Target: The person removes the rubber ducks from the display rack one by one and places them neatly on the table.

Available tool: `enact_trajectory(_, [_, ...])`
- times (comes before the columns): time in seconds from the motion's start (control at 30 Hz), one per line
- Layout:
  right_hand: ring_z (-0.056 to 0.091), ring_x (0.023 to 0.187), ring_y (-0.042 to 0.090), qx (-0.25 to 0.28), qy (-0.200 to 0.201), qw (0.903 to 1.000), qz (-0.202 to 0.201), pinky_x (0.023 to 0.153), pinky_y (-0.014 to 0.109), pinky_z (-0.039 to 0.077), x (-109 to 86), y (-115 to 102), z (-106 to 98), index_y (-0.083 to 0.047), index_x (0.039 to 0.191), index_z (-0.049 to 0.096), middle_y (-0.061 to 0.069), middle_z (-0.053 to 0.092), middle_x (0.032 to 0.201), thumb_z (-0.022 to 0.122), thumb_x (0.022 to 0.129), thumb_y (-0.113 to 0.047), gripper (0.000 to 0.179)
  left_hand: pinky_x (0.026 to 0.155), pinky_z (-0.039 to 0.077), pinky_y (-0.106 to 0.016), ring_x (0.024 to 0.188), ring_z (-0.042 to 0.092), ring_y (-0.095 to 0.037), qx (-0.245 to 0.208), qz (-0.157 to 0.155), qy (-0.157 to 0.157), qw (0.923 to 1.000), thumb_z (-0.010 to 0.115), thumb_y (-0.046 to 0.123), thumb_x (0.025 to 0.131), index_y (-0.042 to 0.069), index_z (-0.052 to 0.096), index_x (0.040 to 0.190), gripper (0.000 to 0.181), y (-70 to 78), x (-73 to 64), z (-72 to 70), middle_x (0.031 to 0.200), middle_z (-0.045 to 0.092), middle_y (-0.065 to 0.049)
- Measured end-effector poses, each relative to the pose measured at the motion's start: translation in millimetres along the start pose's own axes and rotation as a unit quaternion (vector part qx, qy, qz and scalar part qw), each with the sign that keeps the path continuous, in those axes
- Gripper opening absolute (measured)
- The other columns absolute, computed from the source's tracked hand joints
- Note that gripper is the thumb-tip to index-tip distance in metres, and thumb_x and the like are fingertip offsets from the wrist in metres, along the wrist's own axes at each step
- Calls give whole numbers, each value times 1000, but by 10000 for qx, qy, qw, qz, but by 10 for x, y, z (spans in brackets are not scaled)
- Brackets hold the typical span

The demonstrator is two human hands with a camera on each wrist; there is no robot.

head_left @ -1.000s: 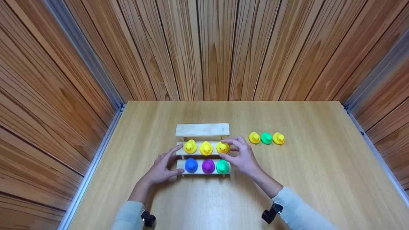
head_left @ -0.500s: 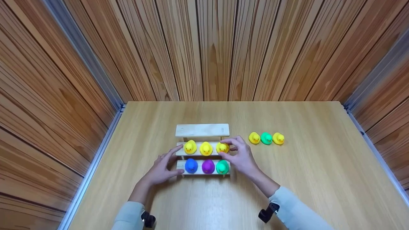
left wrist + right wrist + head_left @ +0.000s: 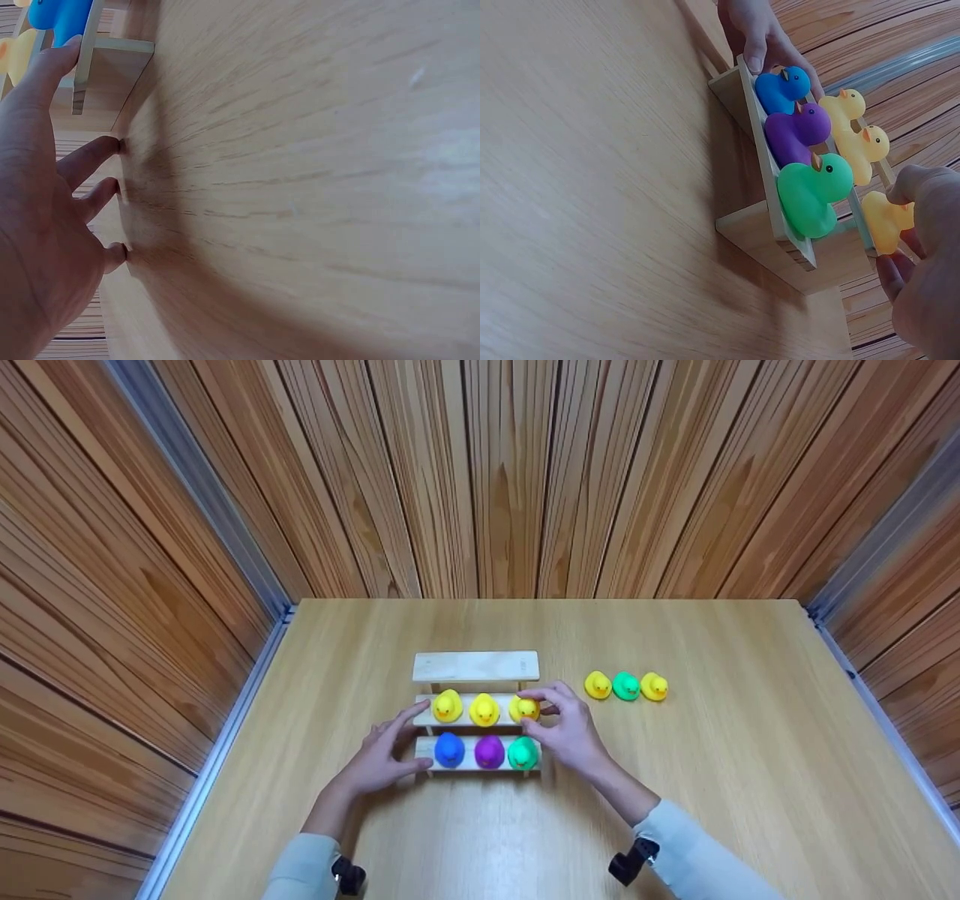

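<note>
A light wooden three-step rack (image 3: pixel 475 666) stands on the table. On its middle step sit three yellow rubber ducks (image 3: pixel 484 709); the lowest holds a blue duck (image 3: pixel 449 750), a purple duck (image 3: pixel 489 752) and a green duck (image 3: pixel 523 753). My right hand (image 3: pixel 568 731) pinches the rightmost yellow duck (image 3: pixel 885 223) between thumb and fingers, at the step's right end. At the rack's left end is my left hand (image 3: pixel 385 757), fingers spread. Its thumb (image 3: pixel 64 60) touches the lowest step beside the blue duck, and other fingertips reach down to the tabletop.
Right of the rack, a yellow duck (image 3: pixel 598 685), a green duck (image 3: pixel 625 685) and another yellow duck (image 3: pixel 655 686) stand in a row on the table (image 3: pixel 735 750). Wood-panelled walls (image 3: pixel 502 480) rise behind and at both sides.
My right forearm has shifted slightly inward and the right thumb has moved a little on the yellow duck. The left hand and the other ducks stay put.
</note>
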State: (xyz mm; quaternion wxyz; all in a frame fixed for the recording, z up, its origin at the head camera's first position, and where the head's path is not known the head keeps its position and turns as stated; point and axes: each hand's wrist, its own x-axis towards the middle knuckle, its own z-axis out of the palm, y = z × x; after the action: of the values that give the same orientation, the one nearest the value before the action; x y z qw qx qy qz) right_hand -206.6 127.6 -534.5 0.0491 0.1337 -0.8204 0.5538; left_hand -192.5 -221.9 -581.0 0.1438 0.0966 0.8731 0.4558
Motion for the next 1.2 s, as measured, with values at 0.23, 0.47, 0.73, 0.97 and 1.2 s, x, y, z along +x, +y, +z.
enact_trajectory(0.23, [72, 112, 27, 7, 26, 10000, 32, 105, 57, 65, -3, 6, -4, -4, 125, 83, 12, 71, 115, 85, 93, 5, 34, 139, -9, -78, 173, 28, -46, 7, 22, 3, 10000, 87, 42, 99, 58, 32, 171, 91, -1, 12, 0, 181, 46, -10])
enact_trajectory(0.47, [72, 112, 28, 8, 73, 10000, 19, 105, 56, 66, 5, 6, 1, -5, 125, 83, 12, 72, 117, 85, 93, 6, 34, 140, -10, -77, 175, 26, -46, -5, 50, -15, 10000, 86, 44, 100, 58, 31, 171, 91, -1, 11, -15, 182, 44, -8])
enact_trajectory(0.73, [72, 113, 26, -52, 103, 9999, -54, 104, 44, 68, -7, -10, -44, -5, 125, 83, 9, 72, 116, 85, 92, 6, 35, 141, -8, -76, 174, 26, -43, -1, 36, -71, 10000, 85, 47, 99, 63, 28, 171, 93, 7, -2, -7, 185, 39, -3])
enact_trajectory(0.97, [73, 115, 28, -85, 251, 9995, -145, 101, 42, 68, -21, 38, -140, -5, 124, 83, 5, 71, 112, 86, 91, 7, 34, 141, -7, -77, 173, 29, -43, 0, 75, -33, 10000, 86, 45, 99, 62, 30, 170, 92, 9, -5, -12, 184, 41, -4])
enact_trajectory(1.2, [73, 116, 29, -180, 406, 9990, -108, 97, 28, 66, -23, 102, -282, -5, 123, 84, 10, 74, 115, 85, 91, 8, 34, 138, -6, -81, 171, 30, -47, 32, 120, -5, 9999, 86, 43, 100, 53, 31, 173, 92, 14, 8, -2, 184, 42, -9])
